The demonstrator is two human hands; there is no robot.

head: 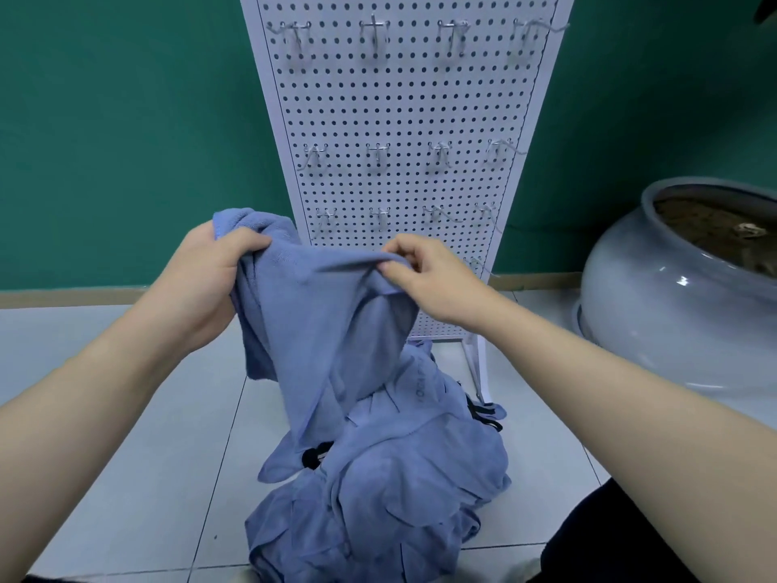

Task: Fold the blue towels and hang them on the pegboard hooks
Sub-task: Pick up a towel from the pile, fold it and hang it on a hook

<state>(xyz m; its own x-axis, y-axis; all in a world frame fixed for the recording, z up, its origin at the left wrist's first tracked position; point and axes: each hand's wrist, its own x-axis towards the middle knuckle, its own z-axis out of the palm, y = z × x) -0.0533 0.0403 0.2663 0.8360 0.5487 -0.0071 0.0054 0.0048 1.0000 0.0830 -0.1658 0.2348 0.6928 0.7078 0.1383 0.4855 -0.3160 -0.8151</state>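
Both my forearms come in from the near corners, and right between them on the floor tiles [126, 393] is the heap of blue towels [378, 507], all crumpled, with a couple of black loops poking out. I've got one blue towel [323, 330] lifted up off that heap, its bottom end trailing down onto the others. My left hand [210, 279] has a bunched corner clenched in its fingers, and my right hand [424, 279] is pinching the top edge between thumb and fingertips, so the cloth stretches between them. Just past the towel stands the white pegboard [403, 119] against the green wall [126, 119], with rows of metal hooks [374, 35], all bare. Off to the right sits a big grey ceramic pot [656, 313].
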